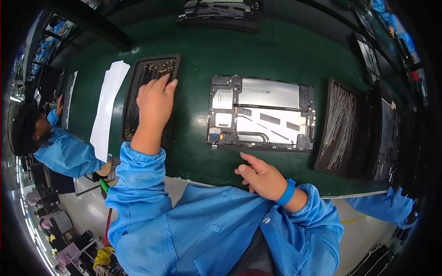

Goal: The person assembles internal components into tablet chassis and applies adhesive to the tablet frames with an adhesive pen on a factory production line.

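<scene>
My left hand [155,102] is over the dark tray [177,64] at the left. Its fingers are partly bent, with thumb and forefinger a little apart beside the tray's thin black cables [146,76], which have gold-coloured ends. No cable shows in its grasp. My right hand [261,174] is near the table's front edge, its forefinger stretched out and the other fingers curled, with nothing visible in it. A blue band [287,193] circles that wrist. Just beyond it lies an opened tablet-like device [269,94], black-framed with silvery panels and black strips inside.
A second dark tray [328,87] with thin grey cables [340,122] stands right of the device. White sheets [107,108] lie left of the cable tray on the green table [195,60]. Another device [218,11] is at the back. A co-worker in blue [69,152] is at the left.
</scene>
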Demonstrator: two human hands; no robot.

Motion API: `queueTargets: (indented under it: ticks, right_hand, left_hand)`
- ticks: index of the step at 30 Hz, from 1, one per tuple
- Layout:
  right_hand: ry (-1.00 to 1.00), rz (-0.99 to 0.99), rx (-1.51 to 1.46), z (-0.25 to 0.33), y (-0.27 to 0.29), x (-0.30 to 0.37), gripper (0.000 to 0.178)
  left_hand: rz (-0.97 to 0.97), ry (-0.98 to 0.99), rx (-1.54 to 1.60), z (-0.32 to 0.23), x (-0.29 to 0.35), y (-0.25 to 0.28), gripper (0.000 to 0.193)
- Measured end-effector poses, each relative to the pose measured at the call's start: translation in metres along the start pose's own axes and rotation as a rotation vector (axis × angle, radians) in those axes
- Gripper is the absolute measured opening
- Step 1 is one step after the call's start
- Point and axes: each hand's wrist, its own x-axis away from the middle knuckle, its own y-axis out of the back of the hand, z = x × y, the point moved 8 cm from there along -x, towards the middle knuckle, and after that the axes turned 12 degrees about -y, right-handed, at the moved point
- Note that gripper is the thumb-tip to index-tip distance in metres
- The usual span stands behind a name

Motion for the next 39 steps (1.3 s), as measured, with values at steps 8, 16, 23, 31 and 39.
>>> queueTargets:
  ticks: [8, 16, 23, 31, 39]
  right_hand:
    - [-0.092, -0.014, -0.130, -0.006, 0.004, -0.007, 0.049]
    - [-0.006, -0.051, -0.107, 0.016, 0.014, -0.007, 0.047]
    - [-0.003, -0.103, -0.112, 0.035, 0.022, 0.001, 0.044]
    - [0.349, -0.062, 0.068, 0.105, 0.012, 0.011, 0.044]
    - [-0.058, 0.042, -0.169, 0.040, 0.022, 0.012, 0.030]
  left_hand:
    - [0.116, 0.330, -0.056, 0.054, 0.008, -0.029, 0.029]
    - [0.013, 0.169, 0.091, 0.032, 0.008, 0.003, 0.024]
    - [0.007, 0.028, 0.047, -0.010, 0.003, 0.024, 0.019]
    - [-0.080, -0.664, 0.315, -0.132, 0.037, 0.067, 0.020]
    - [0.142, -0.693, 0.398, -0.164, 0.072, 0.025, 0.020]
